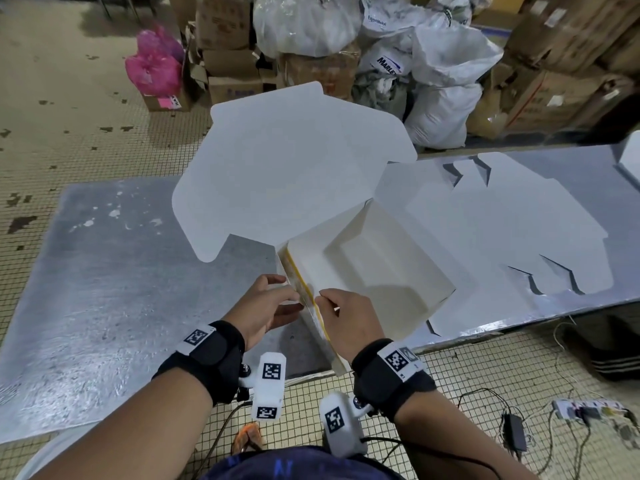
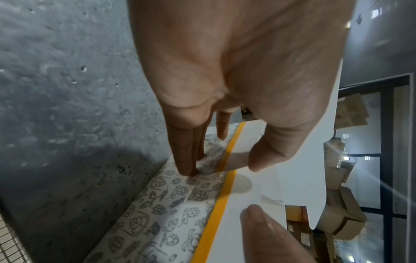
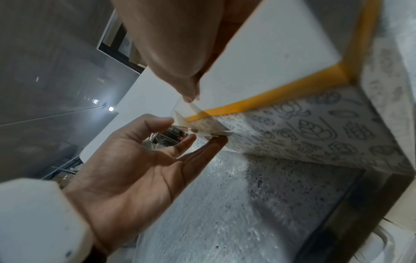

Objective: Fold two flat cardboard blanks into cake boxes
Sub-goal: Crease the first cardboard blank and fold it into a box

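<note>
Half-folded cake box (image 1: 374, 268) sits on the grey table (image 1: 104, 271), near the front edge, lid panel (image 1: 291, 161) standing open and tilted away. Inside is plain white; outside wall nearest the person has a grey doodle print with a yellow stripe (image 2: 221, 201) along the top edge.

Left hand (image 1: 266, 306) is on the outside of that near wall: fingers (image 2: 186, 160) extended, tips pressing the printed face, thumb (image 2: 270, 153) over the top edge on the white side. So it pinches the wall between thumb and fingertips.

Right hand (image 1: 346, 320) is just beside it, at the same wall's top edge. Thumb and forefinger look closed on the edge or a small flap there; right wrist view shows its fingertip (image 3: 189, 92) on the white inner face near the corner. Exact piece it holds is hard to tell — something thin and clear-looking sits at that corner, blurred.

Second blank (image 1: 502, 230) lies flat on the table to the right of the box, partly under it, untouched. Another white piece (image 1: 630, 161) shows at the far right edge.

Behind the table: cardboard cartons (image 1: 228, 60), white sacks (image 1: 443, 98), a pink bag (image 1: 156, 64). Power strip (image 1: 585, 410) and cables on the tiled floor, right.
</note>
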Demonstrator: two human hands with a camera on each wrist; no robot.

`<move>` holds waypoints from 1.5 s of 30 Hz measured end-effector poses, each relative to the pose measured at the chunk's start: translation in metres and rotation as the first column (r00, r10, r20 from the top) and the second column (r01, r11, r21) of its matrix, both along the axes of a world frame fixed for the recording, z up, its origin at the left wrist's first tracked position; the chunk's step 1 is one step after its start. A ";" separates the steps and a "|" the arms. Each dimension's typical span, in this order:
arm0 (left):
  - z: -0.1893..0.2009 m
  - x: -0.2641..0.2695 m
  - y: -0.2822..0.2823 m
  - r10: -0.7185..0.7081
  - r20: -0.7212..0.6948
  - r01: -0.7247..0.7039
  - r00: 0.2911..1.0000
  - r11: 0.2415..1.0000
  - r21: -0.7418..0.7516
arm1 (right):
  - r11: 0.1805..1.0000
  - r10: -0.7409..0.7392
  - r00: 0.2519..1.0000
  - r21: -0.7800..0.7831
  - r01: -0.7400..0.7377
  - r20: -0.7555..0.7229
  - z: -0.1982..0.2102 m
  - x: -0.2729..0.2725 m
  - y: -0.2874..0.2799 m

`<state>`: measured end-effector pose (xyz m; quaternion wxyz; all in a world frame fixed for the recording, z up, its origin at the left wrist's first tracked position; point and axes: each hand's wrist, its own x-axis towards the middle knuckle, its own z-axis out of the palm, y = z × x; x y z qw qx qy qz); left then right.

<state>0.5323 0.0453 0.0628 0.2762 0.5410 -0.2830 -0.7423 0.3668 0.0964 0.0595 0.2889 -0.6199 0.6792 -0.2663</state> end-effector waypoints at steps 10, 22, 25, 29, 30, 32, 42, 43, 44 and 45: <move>0.002 0.013 -0.008 0.053 -0.018 -0.053 0.998 0.998 -0.015 | 1.000 0.010 0.999 0.020 -0.009 -0.034 -0.002 0.000 0.000; 0.009 0.016 -0.010 0.044 -0.042 -0.045 0.998 0.999 -0.019 | 0.999 0.033 0.999 0.035 -0.033 -0.013 0.000 0.002 -0.001; 0.009 0.016 -0.010 0.044 -0.035 -0.045 0.998 0.999 -0.024 | 0.998 0.059 0.998 0.029 -0.058 -0.025 0.002 0.004 -0.001; 0.011 0.017 -0.011 0.037 -0.017 -0.037 0.999 0.999 -0.030 | 0.997 0.081 0.995 0.022 -0.080 -0.049 0.004 0.007 -0.003; 0.011 0.017 -0.011 0.031 -0.004 -0.031 1.000 0.999 -0.037 | 0.996 0.084 0.995 0.022 -0.083 -0.059 0.004 0.008 -0.005; 0.010 0.016 -0.012 0.008 0.041 -0.006 0.999 0.998 -0.055 | 0.997 0.080 0.994 0.020 -0.079 -0.075 0.005 0.010 -0.008; 0.006 0.018 -0.012 -0.095 0.163 0.110 0.982 0.991 -0.082 | 0.997 0.078 0.995 0.001 -0.078 -0.062 -0.002 0.016 -0.010; 0.006 0.018 -0.012 -0.094 0.157 0.108 0.983 0.991 -0.080 | 0.997 0.073 0.996 0.001 -0.073 -0.058 -0.003 0.016 -0.010; 0.005 0.018 -0.012 -0.087 0.147 0.100 0.985 0.992 -0.078 | 0.997 0.071 0.996 0.004 -0.071 -0.056 -0.003 0.017 -0.010; 0.004 0.017 -0.012 -0.076 0.134 0.087 0.988 0.993 -0.076 | 0.997 0.073 0.996 0.006 -0.073 -0.053 -0.003 0.017 -0.010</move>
